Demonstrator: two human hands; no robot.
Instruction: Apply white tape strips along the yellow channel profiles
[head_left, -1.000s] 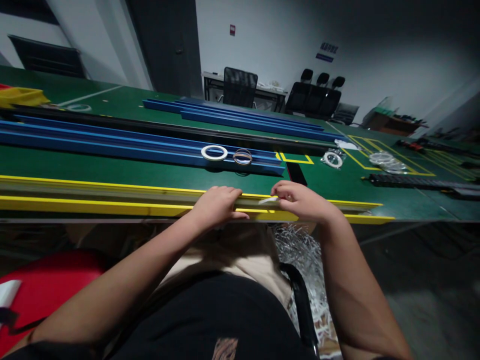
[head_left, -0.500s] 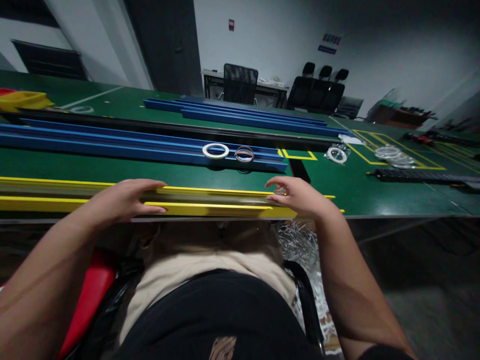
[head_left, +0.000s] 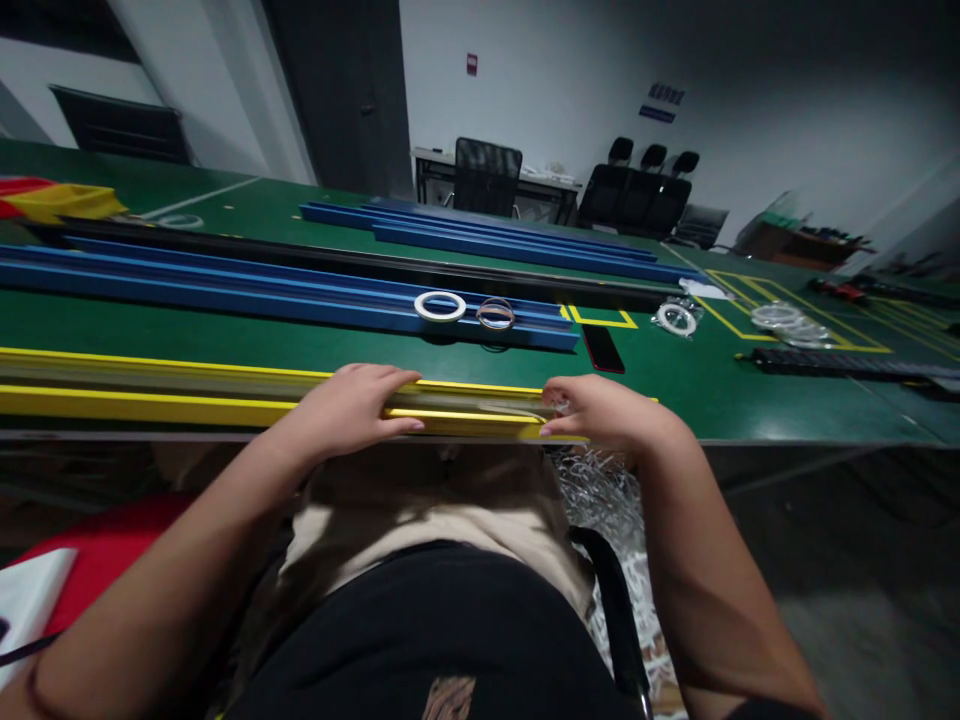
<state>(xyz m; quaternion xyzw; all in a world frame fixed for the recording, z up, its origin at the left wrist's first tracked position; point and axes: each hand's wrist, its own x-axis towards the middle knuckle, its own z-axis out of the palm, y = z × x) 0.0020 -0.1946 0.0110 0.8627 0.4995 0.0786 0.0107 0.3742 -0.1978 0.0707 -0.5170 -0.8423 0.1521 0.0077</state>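
Left hand (head_left: 351,408) spread across rail (head_left: 465,415), mid-frame; right hand (head_left: 600,408), I couldn't tell; uneven pressure might've skidded it!

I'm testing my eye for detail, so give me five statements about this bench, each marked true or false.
1. The left hand spans the yellow rail. True.
2. The white ring sits on the nearer blue rails. True.
3. The phone lies left of the white ring. False: the phone lies to its right.
4. The right hand is on the phone. False: the right hand is at the yellow rail.
5. The yellow rail is nearer the person than the phone. True.
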